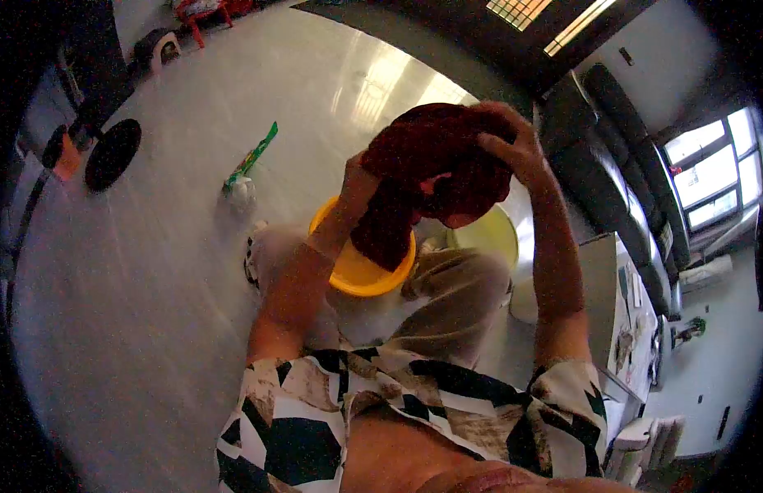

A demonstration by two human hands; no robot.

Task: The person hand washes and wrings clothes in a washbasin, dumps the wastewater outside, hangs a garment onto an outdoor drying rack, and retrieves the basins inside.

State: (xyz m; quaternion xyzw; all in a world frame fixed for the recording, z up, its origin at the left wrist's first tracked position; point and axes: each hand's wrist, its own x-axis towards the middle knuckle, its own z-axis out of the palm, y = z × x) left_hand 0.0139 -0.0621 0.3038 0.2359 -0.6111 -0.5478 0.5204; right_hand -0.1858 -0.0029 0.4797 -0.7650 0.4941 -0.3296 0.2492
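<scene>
A dark red cloth (431,156), bunched and partly hanging, is held up in front of me between both hands. My left hand (361,185) is closed on its left side, with the fingers mostly hidden behind the fabric. My right hand (515,146) grips the upper right part, thumb on the near face. Below the cloth stands an orange-yellow basin (361,287), and the cloth's lower end hangs over it. To its right is a pale yellow-green basin (497,234), partly covered by the cloth and my leg.
On the floor (168,246) to the left lies a green and white packet (246,177). A round black base (113,154) stands further left. On the right are a dark sofa (620,181) and a white table (636,312) with items on it.
</scene>
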